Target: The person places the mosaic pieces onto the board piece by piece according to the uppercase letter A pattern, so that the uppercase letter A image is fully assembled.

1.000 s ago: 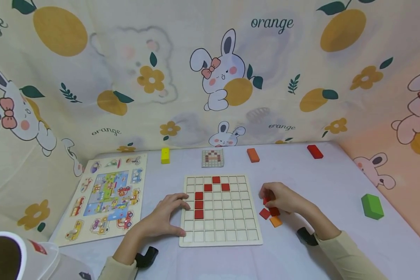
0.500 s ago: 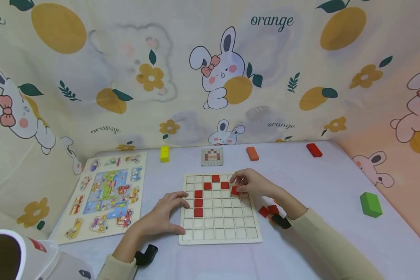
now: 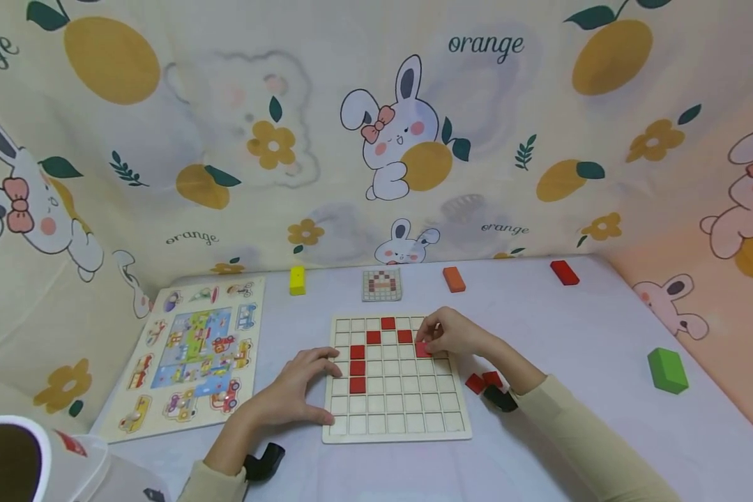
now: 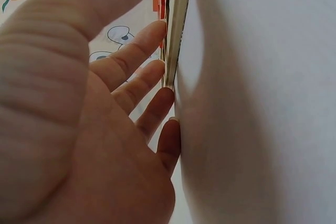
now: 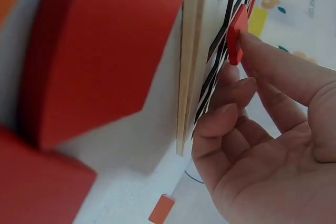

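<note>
A white grid board [image 3: 393, 404] lies mid-table with several red tiles [image 3: 358, 367] in its cells. My left hand [image 3: 291, 390] rests at the board's left edge, fingers spread and touching the rim; the left wrist view shows its fingertips [image 4: 157, 69] along the board's side. Over the right part of the board, my right hand [image 3: 454, 331] holds a small red square tile [image 3: 422, 349] at a cell below and right of the upper red ones. Up close in the right wrist view, the thumb lies on that tile [image 5: 238, 35], which stands slightly tilted over the grid.
Loose red tiles [image 3: 475, 383] lie right of the board, partly under the right wrist's black camera [image 3: 499, 398]. A pattern card [image 3: 381, 284], yellow block [image 3: 297, 280], orange block [image 3: 454, 279], red block [image 3: 565, 272] and green block [image 3: 668, 370] stand around; a picture puzzle [image 3: 182, 355] and white container [image 3: 69, 460] are left.
My right hand has gone from the loose tiles beside the board to its upper right area, carrying a red tile and lowering it toward a cell. My left hand has stayed put.
</note>
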The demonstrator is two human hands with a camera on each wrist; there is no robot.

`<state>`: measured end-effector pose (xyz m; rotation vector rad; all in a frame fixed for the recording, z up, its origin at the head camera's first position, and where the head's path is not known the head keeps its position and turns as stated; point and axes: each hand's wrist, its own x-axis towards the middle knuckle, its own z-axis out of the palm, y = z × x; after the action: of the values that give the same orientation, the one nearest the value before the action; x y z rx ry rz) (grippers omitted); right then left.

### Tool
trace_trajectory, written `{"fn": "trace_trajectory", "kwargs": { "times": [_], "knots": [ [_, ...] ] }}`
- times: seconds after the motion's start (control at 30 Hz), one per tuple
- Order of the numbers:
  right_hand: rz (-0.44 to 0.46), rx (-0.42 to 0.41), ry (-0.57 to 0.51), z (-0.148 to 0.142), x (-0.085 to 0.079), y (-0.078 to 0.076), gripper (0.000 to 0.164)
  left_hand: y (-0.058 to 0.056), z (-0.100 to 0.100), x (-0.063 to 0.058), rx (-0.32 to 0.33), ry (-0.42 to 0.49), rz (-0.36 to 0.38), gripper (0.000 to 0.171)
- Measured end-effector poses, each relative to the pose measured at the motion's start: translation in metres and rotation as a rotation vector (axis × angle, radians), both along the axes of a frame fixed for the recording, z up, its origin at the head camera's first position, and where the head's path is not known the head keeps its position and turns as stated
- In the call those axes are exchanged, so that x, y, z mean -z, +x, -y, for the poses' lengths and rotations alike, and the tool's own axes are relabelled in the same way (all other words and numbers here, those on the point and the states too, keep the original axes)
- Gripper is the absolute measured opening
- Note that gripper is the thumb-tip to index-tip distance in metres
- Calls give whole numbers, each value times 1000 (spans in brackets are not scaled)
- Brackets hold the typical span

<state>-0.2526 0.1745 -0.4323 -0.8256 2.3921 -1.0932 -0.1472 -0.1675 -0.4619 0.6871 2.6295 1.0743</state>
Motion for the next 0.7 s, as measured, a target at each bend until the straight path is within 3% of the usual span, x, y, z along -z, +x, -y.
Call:
{"fn": "trace_trajectory", "kwargs": {
  "times": [0.3, 0.5, 0.7],
  "knots": [
    [-6, 34, 21, -19, -6, 8, 20, 0, 1, 0, 1, 0, -10, 62],
    [53, -28, 69, -59, -9, 33, 26, 0, 0, 1, 6, -2, -4, 62],
    [56, -45, 20, -78, 0, 55, 33, -1, 0, 1, 1, -19, -8, 61]
  ]
}}
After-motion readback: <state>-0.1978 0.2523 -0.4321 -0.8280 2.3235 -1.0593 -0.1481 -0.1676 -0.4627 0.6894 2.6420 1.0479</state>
